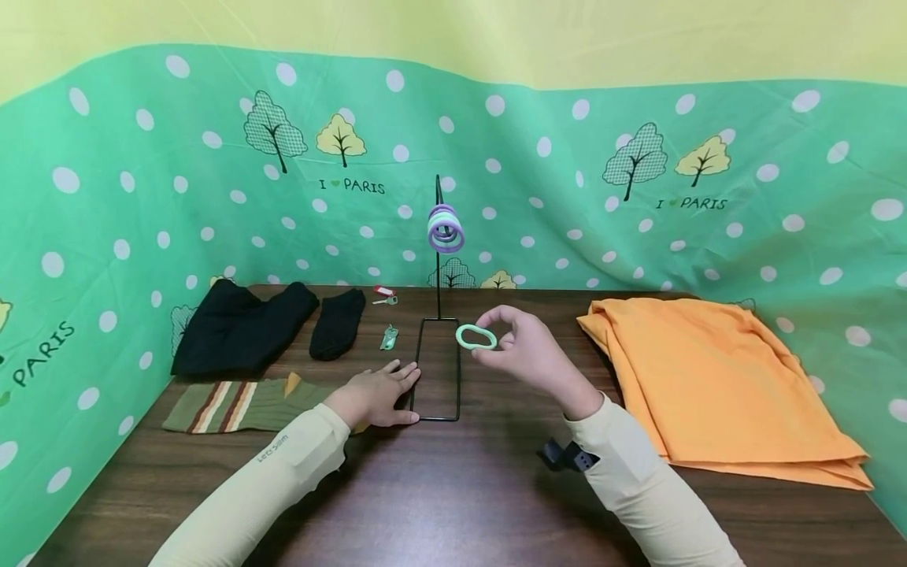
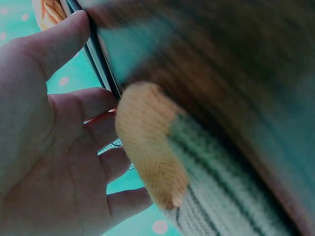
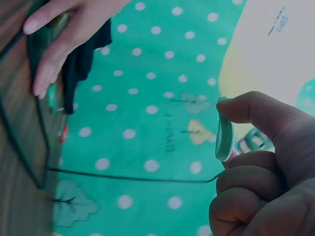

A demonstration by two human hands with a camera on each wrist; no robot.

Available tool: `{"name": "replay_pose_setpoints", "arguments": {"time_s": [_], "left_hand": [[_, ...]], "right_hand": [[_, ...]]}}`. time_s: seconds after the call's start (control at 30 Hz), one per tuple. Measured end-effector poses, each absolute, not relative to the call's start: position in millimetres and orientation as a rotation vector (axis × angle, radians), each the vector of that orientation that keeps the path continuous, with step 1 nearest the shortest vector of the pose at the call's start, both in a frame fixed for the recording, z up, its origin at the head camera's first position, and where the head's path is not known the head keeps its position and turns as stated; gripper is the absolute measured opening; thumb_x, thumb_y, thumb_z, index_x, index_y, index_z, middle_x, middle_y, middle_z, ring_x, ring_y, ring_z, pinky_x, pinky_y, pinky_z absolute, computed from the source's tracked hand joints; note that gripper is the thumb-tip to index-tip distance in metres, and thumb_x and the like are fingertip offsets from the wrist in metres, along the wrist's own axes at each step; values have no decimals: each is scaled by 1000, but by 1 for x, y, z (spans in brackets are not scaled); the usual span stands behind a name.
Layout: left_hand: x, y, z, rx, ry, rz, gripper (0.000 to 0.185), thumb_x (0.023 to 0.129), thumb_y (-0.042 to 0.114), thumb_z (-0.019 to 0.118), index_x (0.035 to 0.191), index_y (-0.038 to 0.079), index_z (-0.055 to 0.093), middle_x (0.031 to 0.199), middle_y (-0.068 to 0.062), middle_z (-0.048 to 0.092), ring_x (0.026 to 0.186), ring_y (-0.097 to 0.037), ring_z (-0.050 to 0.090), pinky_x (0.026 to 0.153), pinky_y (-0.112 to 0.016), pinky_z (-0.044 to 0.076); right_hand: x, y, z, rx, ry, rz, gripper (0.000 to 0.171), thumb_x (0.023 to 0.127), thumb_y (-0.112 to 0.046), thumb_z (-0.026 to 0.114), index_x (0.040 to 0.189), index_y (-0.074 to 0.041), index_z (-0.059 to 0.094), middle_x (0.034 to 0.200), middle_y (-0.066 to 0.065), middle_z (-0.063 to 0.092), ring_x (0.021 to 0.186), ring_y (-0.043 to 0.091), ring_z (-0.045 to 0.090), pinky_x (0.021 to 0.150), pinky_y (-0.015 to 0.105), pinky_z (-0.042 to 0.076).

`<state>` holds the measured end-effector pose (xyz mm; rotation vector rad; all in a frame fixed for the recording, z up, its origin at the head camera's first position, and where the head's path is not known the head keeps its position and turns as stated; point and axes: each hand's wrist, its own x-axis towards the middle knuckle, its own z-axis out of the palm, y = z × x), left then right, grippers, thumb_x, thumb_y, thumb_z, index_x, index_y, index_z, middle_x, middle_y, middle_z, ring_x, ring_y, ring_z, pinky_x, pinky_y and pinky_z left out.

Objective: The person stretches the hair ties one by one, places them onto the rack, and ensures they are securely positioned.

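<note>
Fingers [image 1: 496,319] of my right hand [image 1: 527,354] pinch a mint-green ring [image 1: 476,337] in the head view, holding it up above the counter [image 1: 460,488] just over the black wire stand [image 1: 438,370]. More rings, purple and green [image 1: 446,227], hang at the top of its upright. My left hand [image 1: 375,398] lies flat, fingers straight, touching the stand's base frame, beside a striped sock [image 1: 234,405].

From the left wrist, my open palm [image 2: 44,162] fills the frame, a fingertip [image 2: 74,29] against the dark wire [image 2: 101,64]; the sock's orange toe [image 2: 147,142] is blurred.

From the right wrist, my thumb [image 3: 256,110] and curled fingers [image 3: 246,182] grip the ring [image 3: 224,140] edge-on, half hidden. My left hand [image 3: 69,34] shows cut off at the top corner.
</note>
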<state>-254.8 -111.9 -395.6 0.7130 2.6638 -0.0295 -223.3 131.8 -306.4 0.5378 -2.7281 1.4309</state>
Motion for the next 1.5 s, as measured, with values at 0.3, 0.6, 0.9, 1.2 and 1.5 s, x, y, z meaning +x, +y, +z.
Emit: {"name": "replay_pose_setpoints", "arguments": {"time_s": [0.3,0.6,0.9,1.2,1.5], "left_hand": [[-255,-112,-396,706,2660,-36,79,87,57,50,149,18,20,156,4,17,144,-24,11,109,-54,24],[-255,-112,-396,705,2658,-42,79,87,58,49,149,18,20,156,4,16,144,-24,11,109,-54,24],[-255,-112,-394,708,2661,-57,79,88,58,49,149,18,20,156,4,16,144,-24,12,109,-54,25],[-255,-112,-393,705,2660,-63,79,88,58,49,149,19,19,156,4,15,144,-23,11,109,-53,24],[-256,-112,-395,711,2662,-63,79,88,58,49,149,19,19,156,4,16,144,-23,11,109,-54,25]], "right_hand": [[-203,120,-285,563,-2602,1344,33,73,-12,75,102,-13,58,46,-6,29,41,7,28,43,22,29],[-194,111,-267,600,-2402,1278,30,73,-10,73,99,-16,60,45,-3,27,39,8,25,43,24,29],[-201,99,-244,649,-2174,1190,34,72,-8,73,103,-9,59,44,-3,24,38,8,21,42,25,24],[-219,90,-231,636,-2113,1159,34,75,-10,70,107,-8,58,44,-1,23,36,12,20,40,25,20],[-240,87,-234,602,-2141,1200,34,76,-11,70,107,-8,56,44,0,24,36,13,22,39,25,21]]}}
